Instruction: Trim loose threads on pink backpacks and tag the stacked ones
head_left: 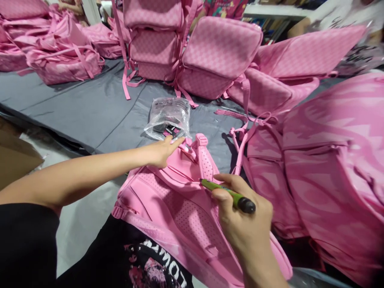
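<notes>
A pink backpack lies in front of me, its padded, dotted back panel up and its straps loose. My right hand grips a green marker-like pen with a black end; its dark tip points at the upper part of the backpack. My left hand reaches over the backpack's far end, fingers stretched out by the strap buckle. Just beyond those fingers sits a clear plastic bag with small black and pink pieces inside.
Pink checkered backpacks stand along the far side of the grey-covered table. More pink bags are piled at the far left. A large patterned pink backpack stands close on my right. People are partly visible behind the table.
</notes>
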Motion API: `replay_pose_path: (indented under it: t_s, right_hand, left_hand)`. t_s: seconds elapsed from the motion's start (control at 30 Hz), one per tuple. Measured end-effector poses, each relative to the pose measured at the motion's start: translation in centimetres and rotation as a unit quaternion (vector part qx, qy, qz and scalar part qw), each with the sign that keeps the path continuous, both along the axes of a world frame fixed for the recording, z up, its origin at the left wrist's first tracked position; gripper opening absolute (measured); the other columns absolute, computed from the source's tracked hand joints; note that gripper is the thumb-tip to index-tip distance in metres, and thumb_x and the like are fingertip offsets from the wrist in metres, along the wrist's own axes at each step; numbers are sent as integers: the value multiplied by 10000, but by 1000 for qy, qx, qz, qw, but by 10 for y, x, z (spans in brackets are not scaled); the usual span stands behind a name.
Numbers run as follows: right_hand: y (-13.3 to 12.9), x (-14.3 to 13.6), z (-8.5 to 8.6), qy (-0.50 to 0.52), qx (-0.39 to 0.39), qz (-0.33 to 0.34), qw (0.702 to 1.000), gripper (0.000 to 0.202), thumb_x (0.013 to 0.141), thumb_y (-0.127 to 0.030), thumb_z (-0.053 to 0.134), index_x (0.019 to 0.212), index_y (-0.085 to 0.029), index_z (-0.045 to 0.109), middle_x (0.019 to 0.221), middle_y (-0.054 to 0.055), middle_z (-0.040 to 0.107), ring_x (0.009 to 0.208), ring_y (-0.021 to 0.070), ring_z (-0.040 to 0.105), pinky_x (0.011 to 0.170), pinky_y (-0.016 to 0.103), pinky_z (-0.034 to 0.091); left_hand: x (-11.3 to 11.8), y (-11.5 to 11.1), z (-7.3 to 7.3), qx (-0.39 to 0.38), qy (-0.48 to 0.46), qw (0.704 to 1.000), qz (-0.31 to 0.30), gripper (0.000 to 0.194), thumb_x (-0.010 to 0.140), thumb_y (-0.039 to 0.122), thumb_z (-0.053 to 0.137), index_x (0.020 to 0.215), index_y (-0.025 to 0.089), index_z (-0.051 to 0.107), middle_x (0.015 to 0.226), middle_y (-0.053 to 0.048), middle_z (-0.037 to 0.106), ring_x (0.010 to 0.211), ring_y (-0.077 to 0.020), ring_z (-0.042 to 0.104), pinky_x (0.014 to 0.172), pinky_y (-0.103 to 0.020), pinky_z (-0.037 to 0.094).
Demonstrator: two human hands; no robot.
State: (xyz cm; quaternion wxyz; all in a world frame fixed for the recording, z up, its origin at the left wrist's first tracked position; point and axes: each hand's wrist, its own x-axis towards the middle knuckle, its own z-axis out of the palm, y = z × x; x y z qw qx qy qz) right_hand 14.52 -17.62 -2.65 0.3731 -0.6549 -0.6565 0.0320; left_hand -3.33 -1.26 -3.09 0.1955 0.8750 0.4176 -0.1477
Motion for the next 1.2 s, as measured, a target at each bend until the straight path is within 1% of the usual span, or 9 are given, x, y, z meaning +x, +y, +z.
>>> replay_pose_path:
  t_s: [0.07,0.17,0.27,0.4,0.6,0.73,0.87,1.07,1.2]
  right_hand:
    - [5,-7,-9,85,-2,56,995,354,926,-502,552,994,-184,690,842,61,743,739,209,691,686,316,502]
    - [18,-21,-27,161,-60,142,975,262,902,-367,628,1098,-208,696,1012,61,743,900,202,693,820,334,526]
    - [30,-29,-38,139,-108,169,970,265,888,-335,641,1117,-221,712,1009,65,745,925,213,684,842,366,532]
    - [43,-29,-42,78,-124,177,973,279,855,-313,669,1116,-236,729,986,63,759,914,232,685,835,387,537]
    - [43,-35,-53,46,-104,138,984,241,876,-288,634,1081,-207,732,959,74,760,837,226,695,791,382,530]
    - [40,-46,-58,65,-59,128,988,208,881,-282,625,1045,-208,729,999,76,761,896,224,707,826,384,505]
    - [37,-55,-58,22,-54,72,996,224,880,-272,610,1060,-198,721,992,85,751,886,236,699,790,397,476]
    - [34,-59,-57,35,-57,69,995,217,878,-270,609,1052,-197,716,994,77,753,886,228,702,784,386,469]
    - [33,-61,-60,54,-40,63,996,217,883,-270,604,1050,-193,717,1003,84,753,909,229,705,801,387,468]
  left_hand:
    - [-2,0,-1,3,-13,1000,-12,1154,707,77,660,1549,300,-98,1610,-206,96,1360,-313,436,979,-328,462]
    - [-2,0,0,-2,-19,1000,-20,1131,724,90,673,1556,257,-74,1582,-241,138,1356,-327,440,991,-335,457]
    - [-2,0,3,-16,-13,1000,-18,1122,737,114,685,1556,258,-68,1571,-240,168,1359,-334,436,999,-355,456]
    - [0,1,4,-18,-7,1000,-13,1144,719,97,696,1556,255,-69,1566,-236,189,1343,-320,457,998,-340,454]
    - [0,5,1,-25,-6,1000,-12,1171,719,116,710,1553,289,-94,1587,-222,156,1354,-324,444,1013,-358,449]
    - [0,7,1,-27,-7,999,-16,1150,739,157,727,1562,243,-72,1581,-267,123,1370,-358,421,1037,-381,436]
    - [0,6,5,-34,1,999,-16,1156,736,126,711,1562,240,-89,1590,-270,94,1353,-352,444,1020,-368,448]
    - [-2,6,2,-32,-6,999,-9,1151,733,135,712,1558,277,-79,1612,-216,93,1368,-327,425,1048,-374,428]
    - [-2,7,-2,-26,-9,1000,-14,1141,738,135,714,1559,263,-68,1601,-240,88,1357,-334,440,1034,-369,439]
